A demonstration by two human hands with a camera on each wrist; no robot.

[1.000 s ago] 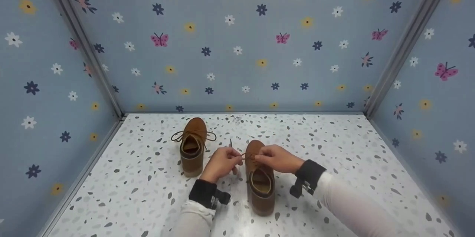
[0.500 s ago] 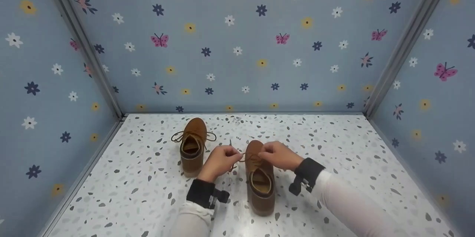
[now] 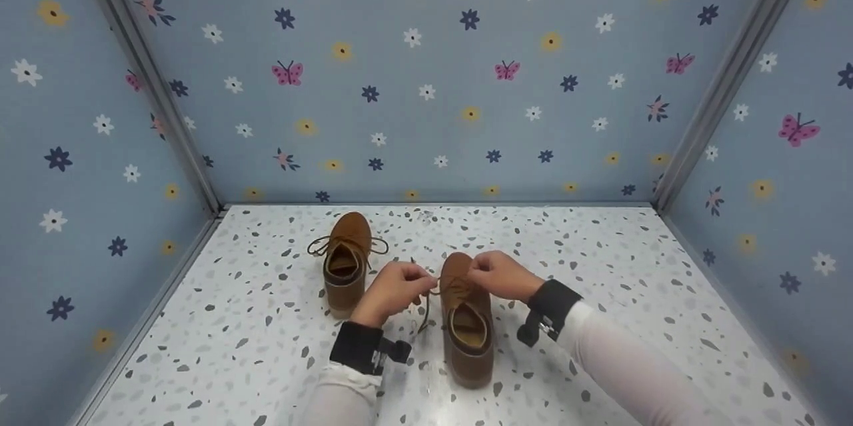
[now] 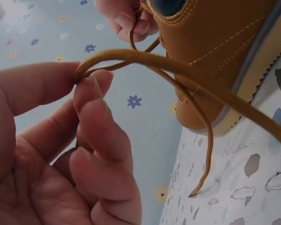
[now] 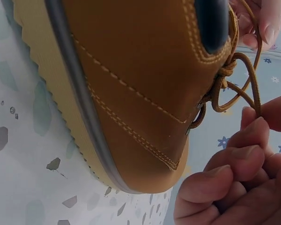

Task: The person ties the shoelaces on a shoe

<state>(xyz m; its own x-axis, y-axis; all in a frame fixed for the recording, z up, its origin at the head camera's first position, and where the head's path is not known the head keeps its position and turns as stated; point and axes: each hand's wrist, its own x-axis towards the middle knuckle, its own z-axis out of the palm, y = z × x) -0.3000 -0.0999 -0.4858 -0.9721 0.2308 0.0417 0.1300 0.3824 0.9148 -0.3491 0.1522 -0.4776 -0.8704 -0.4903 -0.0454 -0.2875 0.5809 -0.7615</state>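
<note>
Between the hands stands a brown lace-up shoe [image 3: 471,367], toe toward the far wall. My left hand [image 3: 393,291] is at its left side, pinching a brown shoelace [image 4: 145,57] between thumb and forefinger. The lace bends over at those fingertips, and a loose end hangs toward the floor. On the shoe's other side my right hand [image 3: 503,277] pinches a bent part of the lace, its other fingers curled. In the right wrist view, a loose knot [image 5: 223,75] with loops shows over the shoe's throat, between the two hands.
A matching brown shoe [image 3: 345,293] stands to the left, its laces in a bow. The white speckled floor [image 3: 586,239] meets blue flowered panels [image 3: 426,126] at the back and both sides, with grey metal posts [image 3: 733,73] in the corners.
My right hand has shifted slightly up and right, and the left a little left, the hands now farther apart. A loose lace end now hangs visibly below my left hand. Both shoes stay put.
</note>
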